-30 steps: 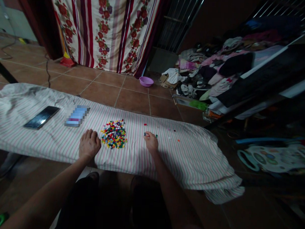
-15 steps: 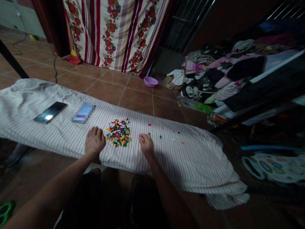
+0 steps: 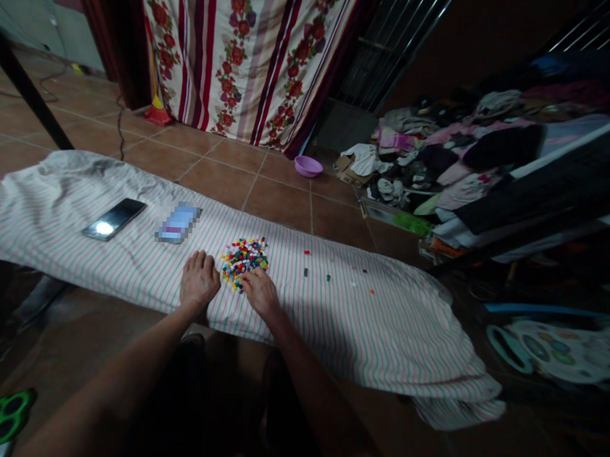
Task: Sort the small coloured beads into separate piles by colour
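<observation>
The right hand (image 3: 261, 292) is at the pile of little bits (image 3: 241, 253); I can't tell if it pinches one. On its left, the left hand (image 3: 200, 279) lies flat and loose, maybe to steady the cloth (image 3: 148, 270). On its right, loose bits (image 3: 328, 278) sit apart, perhaps for easy seeing.

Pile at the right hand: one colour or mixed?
Mixed: the pile shows red, yellow, green, white and dark pieces, best seen in the head view.

The light is dim (one phone (image 3: 116, 218) glares).
</observation>
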Motion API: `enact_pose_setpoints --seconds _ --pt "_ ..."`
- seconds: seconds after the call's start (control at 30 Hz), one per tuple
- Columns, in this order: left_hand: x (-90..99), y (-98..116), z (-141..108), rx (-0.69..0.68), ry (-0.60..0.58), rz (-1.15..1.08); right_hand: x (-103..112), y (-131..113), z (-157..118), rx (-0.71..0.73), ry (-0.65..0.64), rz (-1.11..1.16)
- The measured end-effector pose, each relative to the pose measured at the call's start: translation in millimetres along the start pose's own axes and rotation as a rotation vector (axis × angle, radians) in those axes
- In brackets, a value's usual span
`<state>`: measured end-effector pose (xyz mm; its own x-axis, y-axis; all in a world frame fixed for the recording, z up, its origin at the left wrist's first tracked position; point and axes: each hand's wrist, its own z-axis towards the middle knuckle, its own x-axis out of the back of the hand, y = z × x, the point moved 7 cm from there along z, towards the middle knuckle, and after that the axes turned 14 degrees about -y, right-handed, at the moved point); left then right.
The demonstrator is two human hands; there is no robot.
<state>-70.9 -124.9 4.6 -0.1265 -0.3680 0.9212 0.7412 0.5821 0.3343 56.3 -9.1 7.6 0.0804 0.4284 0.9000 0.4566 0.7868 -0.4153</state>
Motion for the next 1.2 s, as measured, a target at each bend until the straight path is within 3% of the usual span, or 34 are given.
enact_pose_setpoints --seconds 0.37,0.53,0.9,1.2 --pt "0.6 0.7 1.0 -0.001 -0.012 -0.011 9.0 -14.7 0.8 -0.134 -0.116 -0.121" --pt "0.7 1.0 0.8 -0.001 -0.002 0.006 9.8 -24.4 0.3 -0.105 -0.105 -0.098" --pt "-2.6 -0.7 1.4 0.019 -0.031 -0.004 6.0 0.2 6.9 -0.127 -0.032 -0.018" --pt "-2.7 -0.3 1.4 0.007 -0.006 0.014 8.7 -9.2 10.5 -0.149 -0.128 -0.101"
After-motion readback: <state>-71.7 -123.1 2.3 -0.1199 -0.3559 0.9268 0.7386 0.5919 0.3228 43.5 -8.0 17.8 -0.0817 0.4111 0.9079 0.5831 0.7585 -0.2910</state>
